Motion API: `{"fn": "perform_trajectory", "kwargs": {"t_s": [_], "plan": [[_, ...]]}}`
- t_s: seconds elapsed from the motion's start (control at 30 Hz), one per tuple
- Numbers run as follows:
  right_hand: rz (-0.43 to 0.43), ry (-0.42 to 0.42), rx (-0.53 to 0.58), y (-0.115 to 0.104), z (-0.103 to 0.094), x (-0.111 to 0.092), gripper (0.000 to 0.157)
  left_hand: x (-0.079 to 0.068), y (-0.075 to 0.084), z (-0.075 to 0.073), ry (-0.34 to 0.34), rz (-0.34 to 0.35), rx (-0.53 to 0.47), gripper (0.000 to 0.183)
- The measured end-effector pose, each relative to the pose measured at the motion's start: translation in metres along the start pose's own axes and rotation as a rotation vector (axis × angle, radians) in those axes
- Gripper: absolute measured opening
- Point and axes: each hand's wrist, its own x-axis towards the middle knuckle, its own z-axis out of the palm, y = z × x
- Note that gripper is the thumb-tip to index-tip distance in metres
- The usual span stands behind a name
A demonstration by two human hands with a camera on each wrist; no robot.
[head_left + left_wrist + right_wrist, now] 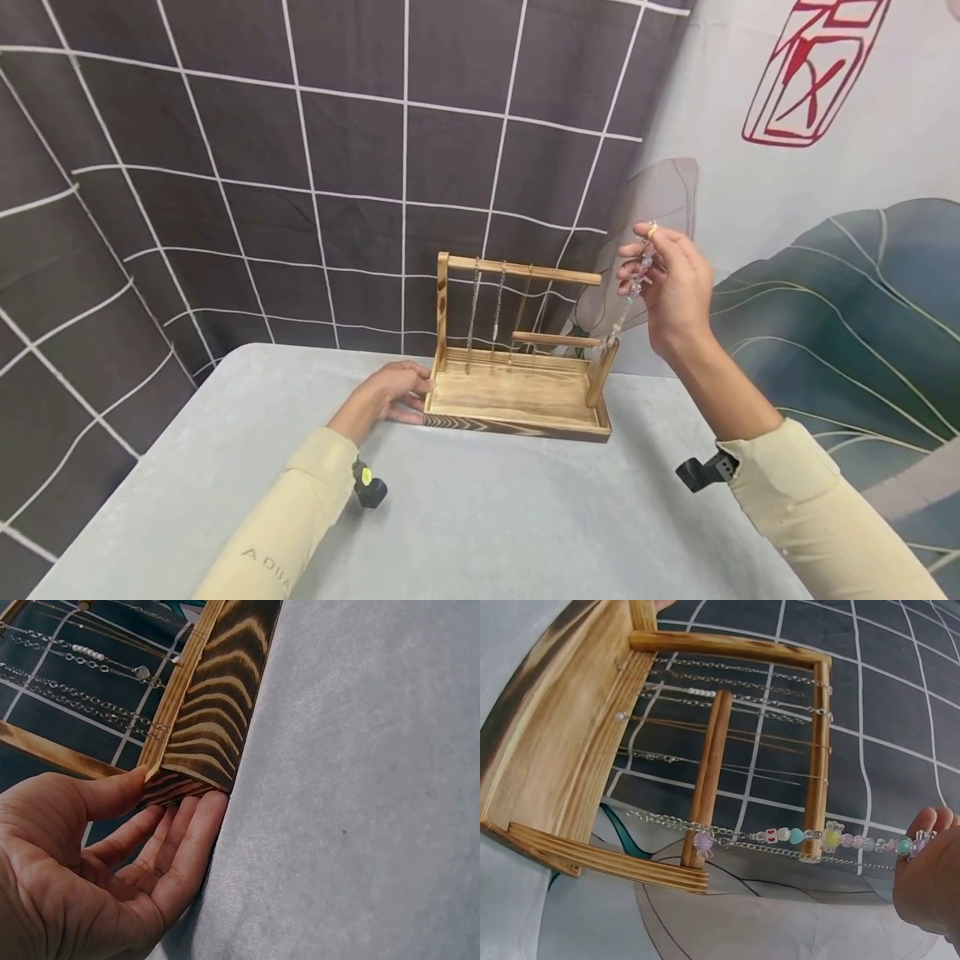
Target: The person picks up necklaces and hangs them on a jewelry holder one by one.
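A wooden jewelry stand (517, 429) with a shallow tray base, one tall bar and one lower bar sits on the table. At its left end, my left hand (392, 390) grips the tray corner, thumb on the rim and fingers against the outer side (154, 791). Raised beyond the stand's right end, my right hand (678, 287) pinches the top of a beaded necklace (831, 838) with pastel beads and a silver chain. The necklace slopes down past the lower bar (711, 776), its lower end near the right post. Several thin necklaces (705, 694) hang from the tall bar (525, 270).
A pale grey cloth covers the table (480, 508). Behind the stand hangs a dark curtain (352, 142) with white grid lines. To the right is a light curtain (720, 108) with red marks and leaf shapes.
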Motion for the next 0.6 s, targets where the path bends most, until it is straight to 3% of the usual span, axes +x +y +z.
{"fn": "perform_trajectory", "kwargs": {"t_s": [0.6], "plan": [[-0.044, 0.011, 0.098, -0.028, 0.001, 0.022, 0.026, 0.004, -0.004, -0.001, -0.004, 0.021, -0.023, 0.039]]}}
